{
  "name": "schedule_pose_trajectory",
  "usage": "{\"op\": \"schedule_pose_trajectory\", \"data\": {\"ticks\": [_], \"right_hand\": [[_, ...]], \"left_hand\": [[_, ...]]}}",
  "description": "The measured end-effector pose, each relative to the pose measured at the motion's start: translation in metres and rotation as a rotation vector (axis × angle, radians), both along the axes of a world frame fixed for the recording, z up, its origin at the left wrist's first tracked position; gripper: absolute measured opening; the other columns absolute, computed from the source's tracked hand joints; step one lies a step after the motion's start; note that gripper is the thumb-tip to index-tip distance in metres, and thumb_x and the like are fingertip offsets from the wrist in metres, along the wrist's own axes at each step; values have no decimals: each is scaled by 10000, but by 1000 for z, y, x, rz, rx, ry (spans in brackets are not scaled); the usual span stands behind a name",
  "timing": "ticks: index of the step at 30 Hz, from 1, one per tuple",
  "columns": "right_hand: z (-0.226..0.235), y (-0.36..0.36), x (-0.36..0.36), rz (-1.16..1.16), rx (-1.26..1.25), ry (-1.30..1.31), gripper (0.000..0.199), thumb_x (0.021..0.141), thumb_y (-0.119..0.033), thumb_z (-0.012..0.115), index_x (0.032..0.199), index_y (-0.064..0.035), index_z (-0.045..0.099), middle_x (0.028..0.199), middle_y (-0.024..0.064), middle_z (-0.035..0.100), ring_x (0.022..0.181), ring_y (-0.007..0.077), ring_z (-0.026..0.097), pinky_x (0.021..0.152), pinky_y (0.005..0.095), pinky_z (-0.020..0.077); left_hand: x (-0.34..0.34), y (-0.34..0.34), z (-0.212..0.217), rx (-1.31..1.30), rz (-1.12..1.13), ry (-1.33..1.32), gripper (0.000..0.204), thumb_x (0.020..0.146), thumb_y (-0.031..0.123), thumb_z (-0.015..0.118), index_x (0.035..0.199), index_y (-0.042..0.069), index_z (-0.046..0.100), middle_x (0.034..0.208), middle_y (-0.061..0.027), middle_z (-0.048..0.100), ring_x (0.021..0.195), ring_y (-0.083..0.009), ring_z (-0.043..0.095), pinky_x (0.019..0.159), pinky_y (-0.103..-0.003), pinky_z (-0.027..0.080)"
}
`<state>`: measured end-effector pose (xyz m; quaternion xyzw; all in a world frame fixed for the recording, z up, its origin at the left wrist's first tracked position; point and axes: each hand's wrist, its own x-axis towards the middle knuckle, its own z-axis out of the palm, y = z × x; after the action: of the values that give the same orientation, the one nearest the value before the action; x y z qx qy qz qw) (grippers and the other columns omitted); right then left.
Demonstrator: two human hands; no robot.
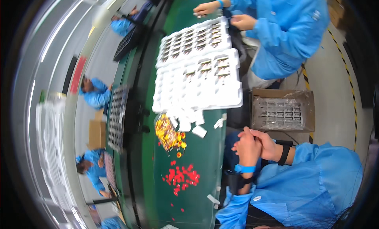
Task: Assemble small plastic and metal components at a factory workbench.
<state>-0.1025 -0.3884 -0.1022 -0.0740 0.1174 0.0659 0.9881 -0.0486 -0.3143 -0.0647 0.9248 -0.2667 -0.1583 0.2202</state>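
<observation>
This is a factory assembly line. A long green conveyor belt carries white moulded plastic trays with rows of small compartments and loose heaps of small red parts and yellow parts. Several workers in matching light-blue smocks sit along both sides of it, and yellow-and-black hazard tape marks the grey floor.

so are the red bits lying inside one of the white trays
No, the red bits lie loose on the green table, apart from the white trays.

white moulded plastic trays; matt green belt; glossy red caps
</observation>
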Motion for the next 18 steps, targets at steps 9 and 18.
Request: {"op": "schedule_pose_trajectory", "data": {"ticks": [9, 18], "right_hand": [[-184, -56, -70, -95, 61, 295, 326, 983, -349, 560, 908, -42, 643, 886, 85, 661, 882, 214, 638, 851, 325, 511], [-218, -152, 61, -322, -42, 188, 294, 966, -324, 616, 812, -83, 549, 679, 66, 552, 602, 189, 583, 568, 301, 497]], "left_hand": [[-85, -69, -87, 97, -288, -44, 362, 852, 146, 640, 1147, -10, 499, 960, -233, 659, 833, -428, 656, 669, -508, 533], [-79, 11, -54, -259, 159, -146, 114, 894, 90, 672, 924, -19, 652, 721, -134, 662, 619, -192, 651, 593, -302, 506]]}}
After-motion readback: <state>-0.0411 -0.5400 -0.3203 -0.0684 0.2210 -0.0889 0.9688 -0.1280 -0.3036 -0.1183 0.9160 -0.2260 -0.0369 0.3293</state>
